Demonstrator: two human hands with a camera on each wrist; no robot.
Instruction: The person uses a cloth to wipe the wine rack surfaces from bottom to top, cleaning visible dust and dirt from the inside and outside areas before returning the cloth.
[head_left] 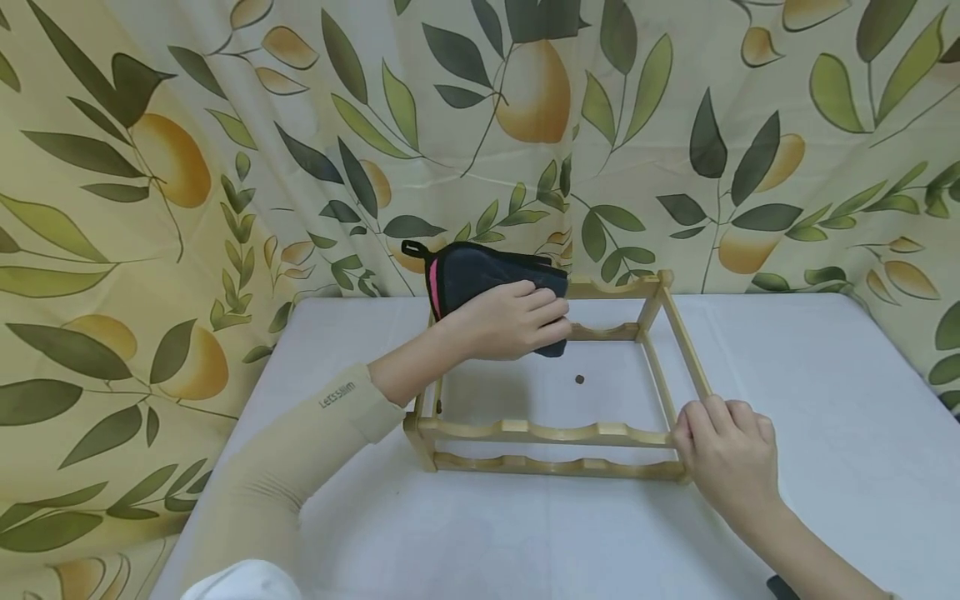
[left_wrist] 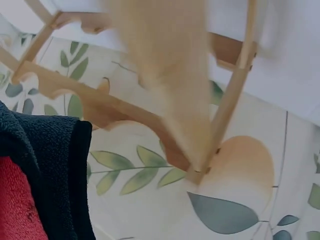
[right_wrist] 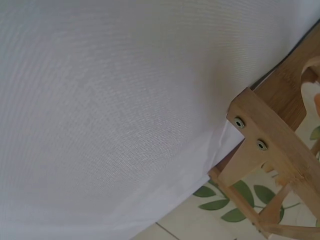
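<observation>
A wooden rack (head_left: 517, 431) with scalloped rails stands on the white table. My left hand (head_left: 512, 321) holds a dark blue cloth (head_left: 480, 271) with a hanging loop and a pink-red strip, over the rack's left side. In the left wrist view the cloth (left_wrist: 55, 145) shows a fluffy dark side and a red side, with the rack's rails (left_wrist: 110, 102) beyond it. My right hand (head_left: 731, 454) grips the rack's near right corner. Two screw heads mark the rack's end bar (right_wrist: 272, 137) in the right wrist view; the right fingers are out of that view.
A small brown round spot (head_left: 580, 379) lies within the rack's frame on the white tablecloth (head_left: 840, 400). Behind the table hangs a curtain (head_left: 675, 75) printed with leaves and fruit. Part of a dark object (head_left: 782, 587) shows at the bottom, below the right forearm.
</observation>
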